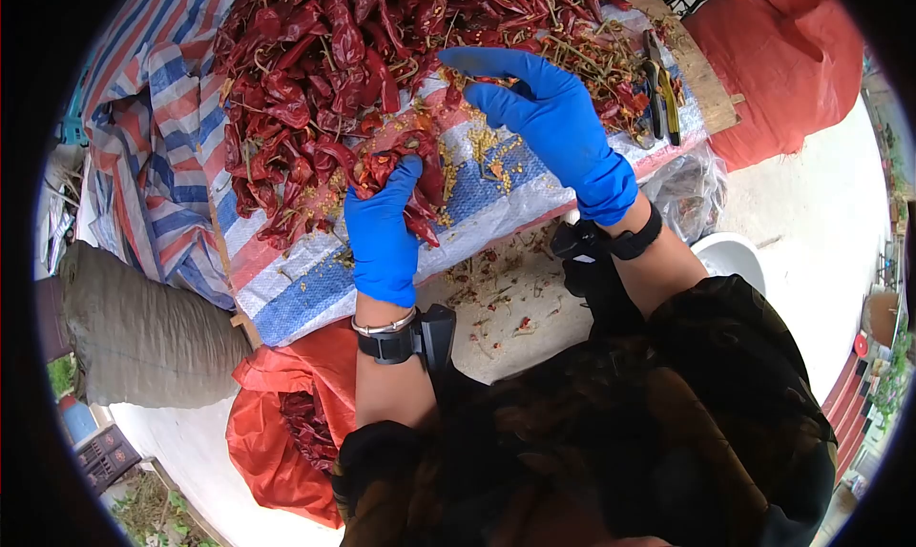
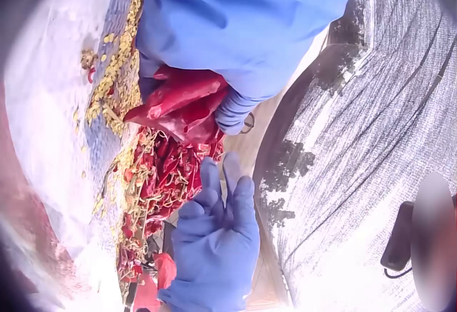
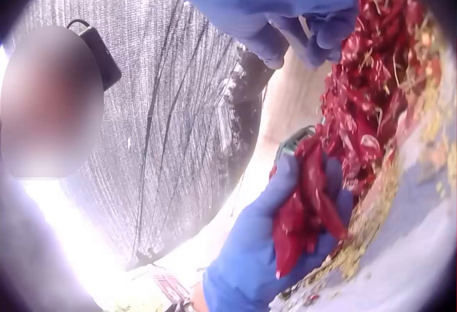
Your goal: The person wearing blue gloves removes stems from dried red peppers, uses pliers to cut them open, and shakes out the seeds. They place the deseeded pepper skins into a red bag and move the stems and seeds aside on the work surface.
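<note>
My left hand (image 1: 384,237), in a blue glove, grips a small bunch of dried red chili peppers (image 3: 305,215) near the front of the sheet. Their pointed ends stick out past the thumb in the right wrist view. My right hand (image 1: 558,127), also gloved in blue, hovers to the right of that bunch, thumb and fingers apart and nothing between them. Beyond both hands spreads a big heap of dried chili peppers (image 1: 324,56). Loose yellow seeds (image 1: 491,156) lie on the striped woven sheet (image 1: 305,304) between the hands.
Scissors (image 1: 656,84) with dark and yellow parts lie at the sheet's right side, near cut stems. A red sack (image 1: 778,70) stands at the right. An orange-red bag (image 1: 277,433) with peppers inside sits below the table, beside a full grey-green sack (image 1: 143,332). A white basin (image 1: 733,259) is behind my right forearm.
</note>
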`<state>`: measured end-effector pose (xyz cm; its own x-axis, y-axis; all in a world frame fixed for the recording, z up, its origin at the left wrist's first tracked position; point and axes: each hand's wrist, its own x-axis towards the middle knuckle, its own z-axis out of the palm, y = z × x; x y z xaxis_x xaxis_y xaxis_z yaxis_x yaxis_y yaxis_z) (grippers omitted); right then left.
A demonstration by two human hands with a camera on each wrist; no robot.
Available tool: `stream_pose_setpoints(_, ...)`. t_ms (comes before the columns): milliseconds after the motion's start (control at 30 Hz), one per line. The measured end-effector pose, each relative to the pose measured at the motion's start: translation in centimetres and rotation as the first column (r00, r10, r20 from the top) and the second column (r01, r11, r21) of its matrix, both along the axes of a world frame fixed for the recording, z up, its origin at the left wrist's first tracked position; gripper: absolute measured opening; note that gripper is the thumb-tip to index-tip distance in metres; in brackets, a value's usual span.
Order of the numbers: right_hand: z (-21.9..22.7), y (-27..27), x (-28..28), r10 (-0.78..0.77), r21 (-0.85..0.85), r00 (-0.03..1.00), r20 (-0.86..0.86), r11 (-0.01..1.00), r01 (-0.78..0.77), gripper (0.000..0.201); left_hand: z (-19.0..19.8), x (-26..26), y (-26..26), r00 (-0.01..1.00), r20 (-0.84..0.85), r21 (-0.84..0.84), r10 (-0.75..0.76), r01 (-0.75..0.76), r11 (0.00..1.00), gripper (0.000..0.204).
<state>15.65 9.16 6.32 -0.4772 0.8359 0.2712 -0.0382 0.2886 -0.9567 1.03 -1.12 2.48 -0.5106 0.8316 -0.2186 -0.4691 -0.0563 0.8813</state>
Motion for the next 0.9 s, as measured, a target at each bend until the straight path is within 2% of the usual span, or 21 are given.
stream_pose_setpoints(67, 0.5, 2.0, 2.6, -0.191, 0.254, 0.967, 0.171, 0.957, 0.144, 0.027, -0.8, -0.6, 0.0, 1.000, -0.005, 0.030, 0.016, -0.016, 0.999, 0.021)
stream_pose_setpoints(100, 1.4, 2.7, 4.3, -0.344, 0.361, 0.879, 0.330, 0.906, 0.220, 0.027, -1.1, -0.8, -0.1, 0.999, -0.012, 0.054, 0.043, -0.042, 0.998, 0.023)
stream_pose_setpoints(133, 1.6, 3.6, 5.9, -0.502, 0.440, 0.778, 0.379, 0.837, 0.325, 0.028, -1.2, -1.0, -0.3, 0.992, -0.075, 0.049, 0.099, -0.096, 0.994, 0.027)
stream_pose_setpoints(167, 0.8, 5.2, 7.9, -0.662, 0.640, 0.654, 0.365, 0.689, 0.340, 0.029, -1.0, -1.0, -0.3, 0.992, -0.075, 0.049, 0.099, -0.095, 0.994, 0.027)
stream_pose_setpoints(200, 0.1, 6.5, 10.2, -0.774, 0.762, 0.513, 0.372, 0.570, 0.307, 0.030, -0.7, -1.1, -0.3, 0.984, -0.085, 0.064, 0.153, -0.148, 0.987, 0.027)
stream_pose_setpoints(233, -0.4, 7.5, 12.1, -0.801, 0.735, 0.400, 0.444, 0.582, 0.348, 0.029, -0.5, -1.1, -0.3, 0.973, -0.096, 0.078, 0.210, -0.203, 0.976, 0.027)
stream_pose_setpoints(267, -0.9, 8.3, 13.9, -0.835, 0.757, 0.308, 0.456, 0.546, 0.359, 0.029, -0.6, -1.3, -0.3, 0.972, -0.076, 0.141, 0.222, -0.210, 0.968, 0.028)
stream_pose_setpoints(300, -1.9, 9.3, 15.5, -0.832, 0.755, 0.314, 0.457, 0.550, 0.358, 0.029, -0.6, -1.5, -0.4, 0.971, -0.079, 0.139, 0.227, -0.215, 0.967, 0.028)
stream_pose_setpoints(367, -3.8, 10.6, 17.8, -0.791, 0.718, 0.135, 0.596, 0.601, 0.351, 0.031, -0.7, -1.8, -0.6, 0.967, -0.112, 0.126, 0.229, -0.214, 0.969, 0.028)
stream_pose_setpoints(400, -3.8, 10.4, 17.7, -0.788, 0.716, 0.140, 0.599, 0.605, 0.348, 0.031, -0.6, -1.7, -0.7, 0.966, -0.113, 0.123, 0.233, -0.219, 0.968, 0.028)
stream_pose_setpoints(467, -3.6, 9.6, 17.8, -0.675, 0.539, 0.175, 0.717, 0.696, 0.474, 0.033, -0.4, -1.4, -0.8, 0.970, -0.114, 0.146, 0.216, -0.199, 0.969, 0.026)
stream_pose_setpoints(500, -3.4, 9.4, 17.9, -0.672, 0.536, 0.178, 0.719, 0.699, 0.473, 0.033, -0.9, -1.4, -0.8, 0.969, -0.115, 0.143, 0.218, -0.201, 0.969, 0.026)
stream_pose_setpoints(567, -3.3, 9.3, 18.5, -0.594, 0.473, 0.165, 0.788, 0.754, 0.455, 0.037, -2.1, -1.7, -0.9, 0.905, -0.385, 0.160, 0.179, -0.126, 0.979, 0.030)
stream_pose_setpoints(600, -3.7, 9.6, 19.0, -0.593, 0.472, 0.169, 0.787, 0.756, 0.454, 0.037, -1.3, -0.9, -0.8, 0.946, -0.273, 0.178, 0.173, -0.127, 0.976, 0.030)
stream_pose_setpoints(667, -4.9, 10.4, 20.0, -0.550, 0.454, 0.158, 0.820, 0.794, 0.404, 0.038, -0.5, -0.3, -0.8, 0.958, -0.217, 0.184, 0.188, -0.149, 0.972, 0.026)
stream_pose_setpoints(767, -4.9, 10.2, 19.8, -0.572, 0.496, 0.115, 0.812, 0.781, 0.379, 0.039, -0.4, 0.1, -0.8, 0.974, -0.130, 0.205, 0.185, -0.156, 0.966, 0.022)
stream_pose_setpoints(833, -3.2, 9.1, 19.3, -0.557, 0.350, 0.326, 0.764, 0.783, 0.515, 0.037, -0.3, -0.2, -1.2, 0.972, -0.116, 0.214, 0.204, -0.176, 0.961, 0.022)
stream_pose_setpoints(867, -4.5, 10.2, 20.4, -0.649, 0.453, 0.368, 0.666, 0.744, 0.491, 0.033, -0.2, 0.0, -1.3, 0.965, -0.140, 0.217, 0.221, -0.188, 0.958, 0.021)
stream_pose_setpoints(900, -4.2, 10.2, 20.6, -0.590, 0.299, 0.505, 0.630, 0.784, 0.544, 0.028, -0.2, 0.0, -1.4, 0.957, -0.165, 0.221, 0.240, -0.201, 0.954, 0.020)
